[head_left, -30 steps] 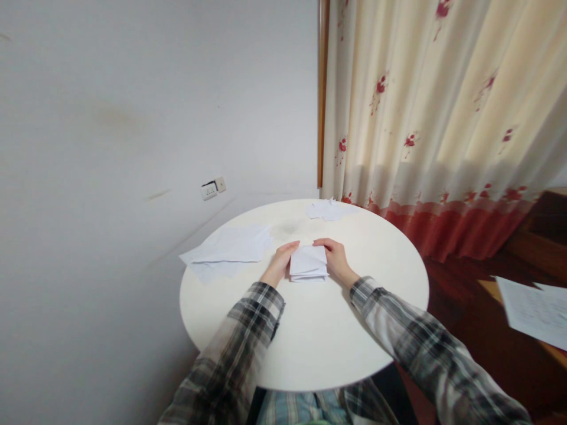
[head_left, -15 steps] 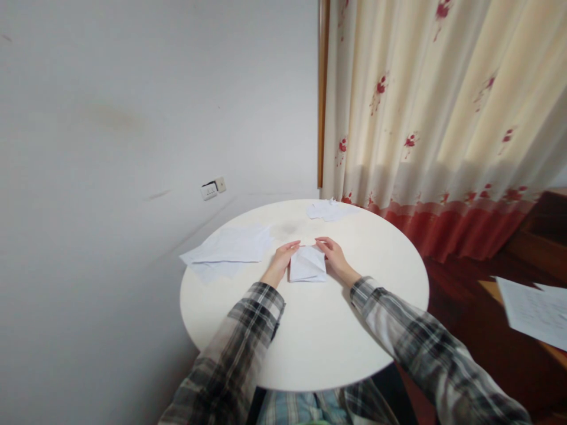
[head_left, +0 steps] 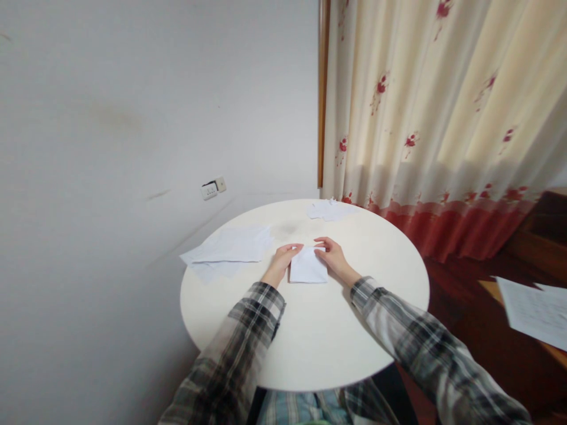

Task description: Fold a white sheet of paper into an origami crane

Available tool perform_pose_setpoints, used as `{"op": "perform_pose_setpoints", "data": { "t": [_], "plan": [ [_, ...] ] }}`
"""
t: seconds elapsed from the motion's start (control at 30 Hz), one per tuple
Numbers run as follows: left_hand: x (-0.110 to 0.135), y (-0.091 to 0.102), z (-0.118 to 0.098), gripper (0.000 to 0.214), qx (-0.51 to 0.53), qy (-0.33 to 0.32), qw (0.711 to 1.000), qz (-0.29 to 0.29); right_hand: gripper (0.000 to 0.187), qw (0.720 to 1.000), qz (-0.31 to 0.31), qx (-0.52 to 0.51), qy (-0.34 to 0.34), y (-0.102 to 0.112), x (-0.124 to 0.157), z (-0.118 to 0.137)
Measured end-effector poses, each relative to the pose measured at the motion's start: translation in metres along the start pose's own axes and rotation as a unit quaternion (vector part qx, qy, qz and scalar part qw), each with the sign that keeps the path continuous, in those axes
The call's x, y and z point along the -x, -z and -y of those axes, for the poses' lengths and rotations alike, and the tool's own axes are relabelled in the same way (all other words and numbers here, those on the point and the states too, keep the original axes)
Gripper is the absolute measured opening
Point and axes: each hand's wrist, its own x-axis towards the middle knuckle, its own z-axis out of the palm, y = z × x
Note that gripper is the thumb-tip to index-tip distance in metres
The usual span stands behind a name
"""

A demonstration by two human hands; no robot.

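Observation:
A small folded sheet of white paper (head_left: 308, 270) lies on the round white table (head_left: 319, 336), right in front of me. At its far left corner my left hand (head_left: 282, 261) is closed on the edge, with fingertips reaching over the top. My right hand (head_left: 333, 255) pinches the far right corner, its thumb on the paper's upper face and its index finger stretched along beyond the far edge. The undersides of both grips are hidden. The folded paper looks flat, with its near edge toward me.
A stack of white sheets (head_left: 233, 245) lies at the table's left. Torn paper scraps (head_left: 328, 211) lie by the far edge. Beyond are a wall with a socket (head_left: 209, 190) and a floral curtain (head_left: 411, 118). Papers (head_left: 534, 310) with writing rest on a surface at right.
The paper's upper layer, creased and uneven before, now lies smoother. Both hands' fingers have shifted slightly inward over its far corners. The stack and scraps have not moved.

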Motion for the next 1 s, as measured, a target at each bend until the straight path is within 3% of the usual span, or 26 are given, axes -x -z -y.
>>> {"op": "perform_pose_setpoints", "data": {
  "t": [0.1, 0.33, 0.7, 0.87, 1.0],
  "plan": [
    [0.003, -0.001, -0.003, 0.028, -0.017, -0.010, 1.000, 0.002, 0.034, 1.000, -0.001, 0.003, -0.007, 0.000, 0.000, -0.001],
    [0.012, -0.006, -0.011, 0.028, -0.054, -0.007, 0.996, 0.067, 0.022, 0.999, 0.021, -0.028, -0.034, -0.002, 0.001, -0.001],
    [0.014, -0.007, -0.012, 0.029, -0.053, -0.017, 0.997, 0.046, 0.024, 1.000, 0.007, -0.021, -0.014, -0.001, 0.002, 0.004],
    [0.012, -0.007, -0.009, 0.030, -0.023, -0.026, 0.999, -0.017, 0.025, 1.000, -0.018, -0.007, -0.001, -0.001, 0.000, 0.003],
    [0.009, -0.005, -0.007, 0.033, -0.005, -0.030, 0.999, -0.028, 0.022, 0.999, -0.029, 0.007, 0.014, 0.000, -0.001, 0.004]
  ]
}}
